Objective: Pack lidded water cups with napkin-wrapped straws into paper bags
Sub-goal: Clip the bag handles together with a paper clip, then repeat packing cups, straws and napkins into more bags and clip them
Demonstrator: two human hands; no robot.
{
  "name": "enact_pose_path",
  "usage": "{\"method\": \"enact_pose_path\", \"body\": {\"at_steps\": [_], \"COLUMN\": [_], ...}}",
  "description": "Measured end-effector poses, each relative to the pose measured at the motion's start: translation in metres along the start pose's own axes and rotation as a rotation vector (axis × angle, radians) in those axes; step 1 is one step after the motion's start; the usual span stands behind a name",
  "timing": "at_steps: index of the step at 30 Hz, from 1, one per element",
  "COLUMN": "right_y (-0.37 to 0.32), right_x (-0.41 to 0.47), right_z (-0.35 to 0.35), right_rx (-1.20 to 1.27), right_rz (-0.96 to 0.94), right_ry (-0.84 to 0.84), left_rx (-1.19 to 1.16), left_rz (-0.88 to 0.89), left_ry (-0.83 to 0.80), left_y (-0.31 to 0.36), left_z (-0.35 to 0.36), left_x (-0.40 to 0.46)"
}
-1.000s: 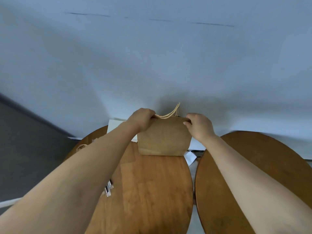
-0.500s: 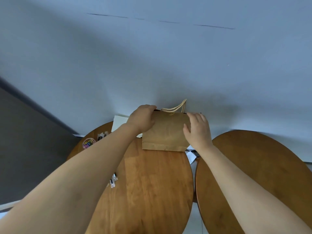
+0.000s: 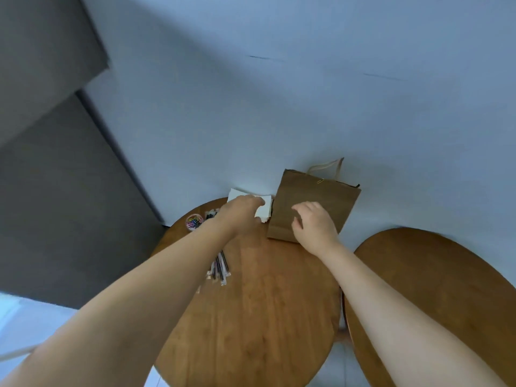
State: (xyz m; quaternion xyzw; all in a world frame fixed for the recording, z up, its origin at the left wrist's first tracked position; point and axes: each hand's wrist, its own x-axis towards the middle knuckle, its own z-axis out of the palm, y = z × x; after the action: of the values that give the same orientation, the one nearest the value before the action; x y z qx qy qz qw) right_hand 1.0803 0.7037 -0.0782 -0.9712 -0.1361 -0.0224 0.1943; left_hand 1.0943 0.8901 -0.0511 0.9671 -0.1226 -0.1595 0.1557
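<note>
While the brown paper bag [image 3: 315, 203] stands upright at the far edge of the left wooden table [image 3: 259, 308], against the pale wall [image 3: 279, 93], both hands are up near it. Bag's top is folded flat w/ a small gold clip [image 3: 320, 180] on the rim, twine handles [image 3: 329, 167] poking up behind.

Left hand [image 3: 241, 216] is just left of the bag, reaching onto the white napkin stack [image 3: 265, 209] that sits touching the bag's left side; fingers curl down over the napkins' near edge, but can't tell whether they pinch a sheet or only rest there. Right hand [image 3: 314, 226] is in front of the bag's lower face, fingers loosely curled & spread, holding nothing; can't tell if it touches the paper.

Further left of the bag, past the napkins: a small tub of coloured paper clips [image 3: 194, 221] at the table's rim. Nearer than the bag, under the left forearm: a bundle of wrapped straws [image 3: 219, 268], dark w/ white ends. Right of the bag: a second round wooden table [image 3: 435, 289], narrow gap between the two.
</note>
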Motion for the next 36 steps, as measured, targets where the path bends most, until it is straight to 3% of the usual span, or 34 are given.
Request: {"method": "enact_pose_path", "body": {"at_steps": [13,25,36], "right_y": [-0.241,-0.338,-0.496], "right_x": [-0.094,-0.132,-0.115], "right_z": [0.034,0.051,0.092], "right_rx": [-0.017,-0.133,-0.084], "right_rz": [-0.169,-0.245,-0.53], "right_ry": [-0.087,-0.179,-0.192], "left_rx": [-0.038,-0.047,-0.07], "left_rz": [-0.125,-0.151,-0.342], "left_ry": [0.151,0.118,0.239], "left_y": [-0.127,-0.176,-0.286], "left_z": [-0.028,-0.046,-0.074], "left_x": [-0.22,-0.322,-0.417]}}
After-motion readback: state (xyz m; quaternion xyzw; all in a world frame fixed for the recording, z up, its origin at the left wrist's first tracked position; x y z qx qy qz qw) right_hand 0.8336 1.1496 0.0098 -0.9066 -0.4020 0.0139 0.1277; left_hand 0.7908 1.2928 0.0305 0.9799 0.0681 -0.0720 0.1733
